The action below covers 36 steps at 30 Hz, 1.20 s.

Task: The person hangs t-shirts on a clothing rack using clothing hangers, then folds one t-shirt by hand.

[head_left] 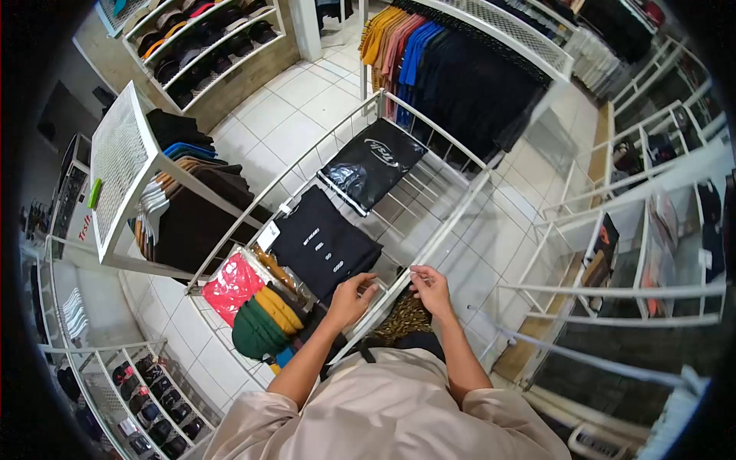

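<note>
A black folded T-shirt (326, 241) with small white lettering lies on the white wire display rack (452, 218) in front of me. My left hand (353, 301) is over the shirt's near corner, beside the rack's rail, its fingers loosely bent and apart. Across the rail, my right hand (432, 291) hovers with half-curled fingers at the rail's outer side. Nothing shows in either hand. Below my right hand is a brown-and-yellow patterned cloth (405, 318). Left of the shirt sit a red plastic-wrapped garment (232, 289), green beanies (259, 330) and mustard beanies (277, 308).
A black plastic package (373, 163) with a printed logo lies at the rack's far end. Hanging shirts (475, 80) stand beyond it. Another clothes stand (195, 203) is close on the left, cap shelves (201, 50) behind. White wire shelving (621, 295) runs along the right.
</note>
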### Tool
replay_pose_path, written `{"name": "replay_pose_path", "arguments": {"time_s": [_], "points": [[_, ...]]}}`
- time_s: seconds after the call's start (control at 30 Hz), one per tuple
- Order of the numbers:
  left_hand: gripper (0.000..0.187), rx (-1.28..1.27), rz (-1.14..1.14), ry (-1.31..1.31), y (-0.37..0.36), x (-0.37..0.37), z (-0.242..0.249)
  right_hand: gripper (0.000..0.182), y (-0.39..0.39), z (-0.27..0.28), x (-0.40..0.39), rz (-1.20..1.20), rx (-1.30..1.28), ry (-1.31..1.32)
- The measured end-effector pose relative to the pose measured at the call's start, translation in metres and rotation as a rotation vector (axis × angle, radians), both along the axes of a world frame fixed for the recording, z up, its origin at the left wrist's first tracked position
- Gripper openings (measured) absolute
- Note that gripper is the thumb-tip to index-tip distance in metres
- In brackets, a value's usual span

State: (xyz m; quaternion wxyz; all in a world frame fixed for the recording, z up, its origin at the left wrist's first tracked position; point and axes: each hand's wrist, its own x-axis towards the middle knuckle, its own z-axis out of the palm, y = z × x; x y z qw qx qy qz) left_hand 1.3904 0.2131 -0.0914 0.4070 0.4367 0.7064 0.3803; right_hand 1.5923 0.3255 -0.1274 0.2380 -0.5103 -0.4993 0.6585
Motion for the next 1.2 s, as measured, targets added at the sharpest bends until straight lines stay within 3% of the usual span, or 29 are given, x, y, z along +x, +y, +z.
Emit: {"name": "replay_pose_path", "arguments": {"time_s": [0.1, 0.27, 0.3, 0.37, 0.47, 0.6, 0.73, 0.8, 0.83, 0.93, 1.1, 1.2], "points": [[0.036, -0.032, 0.042, 0.064, 0.078, -0.005, -0.028, 0.024, 0.074, -0.041, -0.030, 0.081, -0.001, 0.046], [0.031, -0.165, 0.048, 0.337, 0.211, -0.030, -0.128, 0.024, 0.199, -0.103, -0.082, 0.123, -0.068, -0.026], [0.030, -0.168, 0.057, 0.398, 0.233, -0.036, -0.154, 0.024, 0.225, -0.131, -0.090, 0.132, -0.088, -0.035], [0.035, -0.209, 0.026, 0.492, 0.273, -0.048, -0.197, 0.023, 0.262, -0.201, -0.095, 0.128, 0.125, -0.196], [0.044, -0.268, 0.051, 0.601, 0.324, -0.068, -0.242, 0.023, 0.306, -0.206, -0.107, 0.056, -0.170, -0.174], [0.065, -0.178, 0.144, 0.793, 0.351, -0.083, -0.293, 0.023, 0.329, -0.203, -0.110, 0.061, -0.284, -0.223], [0.058, -0.235, 0.107, 0.840, 0.357, -0.092, -0.309, 0.023, 0.329, -0.217, -0.101, 0.082, -0.337, -0.255], [0.033, -0.177, 0.039, 0.871, 0.359, -0.100, -0.311, 0.023, 0.328, -0.219, -0.102, 0.075, -0.382, -0.278], [0.033, -0.180, 0.041, 0.876, 0.360, -0.105, -0.309, 0.023, 0.328, -0.220, -0.105, 0.065, -0.422, -0.294], [0.012, -0.111, 0.259, 0.615, 0.366, -0.116, -0.272, 0.022, 0.327, -0.221, -0.121, 0.089, -0.403, -0.289], [0.014, -0.235, 0.362, 0.548, 0.376, -0.140, -0.245, 0.021, 0.327, -0.242, -0.155, 0.144, -0.410, -0.213], [0.016, -0.331, 0.428, 0.230, 0.378, -0.147, -0.242, 0.032, 0.324, -0.265, -0.178, 0.143, -0.436, -0.150]]}}
